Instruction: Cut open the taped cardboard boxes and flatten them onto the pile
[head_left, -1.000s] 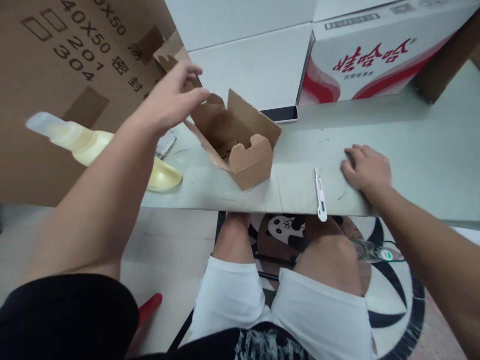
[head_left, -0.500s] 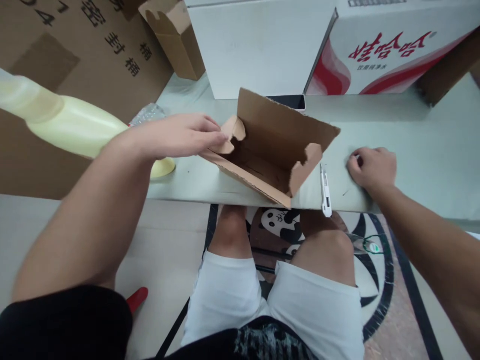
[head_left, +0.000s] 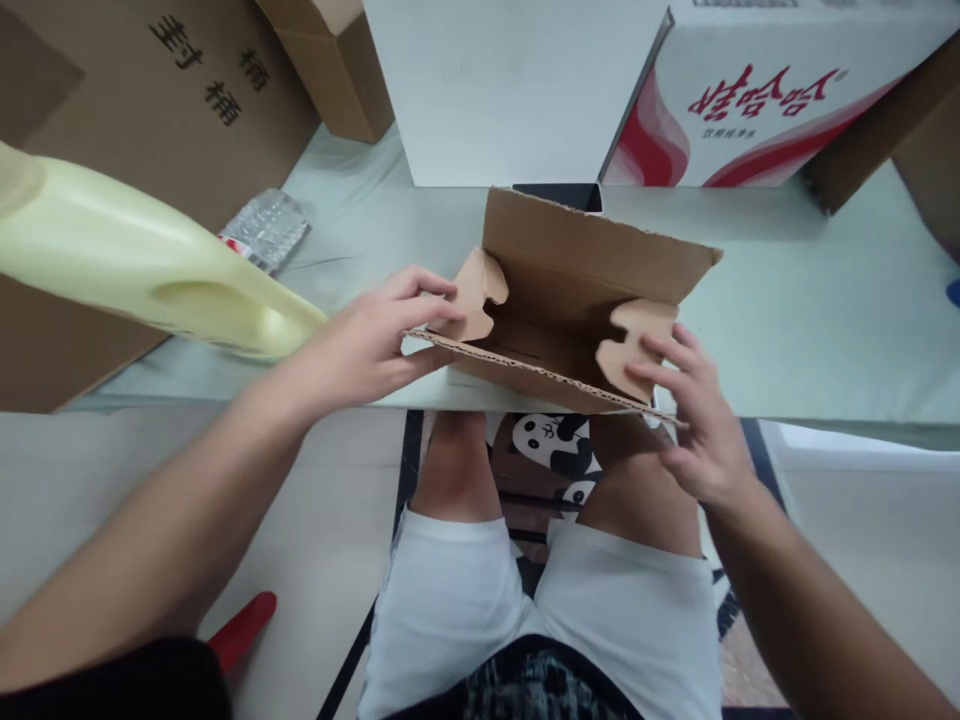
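Observation:
A small brown cardboard box (head_left: 585, 250) stands at the table's front edge with its top open, its back panel raised and a notched flap on each side. My left hand (head_left: 375, 335) grips its left end, the fingers over the left flap (head_left: 474, 290) and the thumb by the front panel's corner. At the other end, my right hand (head_left: 701, 415) has its fingers curled on the right flap (head_left: 637, 345), with the thumb low by the front corner. The white utility knife is almost wholly hidden behind that corner.
Beside my left forearm rises a pale yellow curved object (head_left: 172, 260), with a crumpled clear plastic bottle (head_left: 274, 230) behind it. A white box (head_left: 502, 90) and a red-and-white carton (head_left: 750, 110) line the back. A large brown carton (head_left: 112, 130) stands at left.
My right hand has come left from the tabletop onto the box's right flap, which now leans inward. My left fingers have spread, and the box has turned slightly, its front edge more level.

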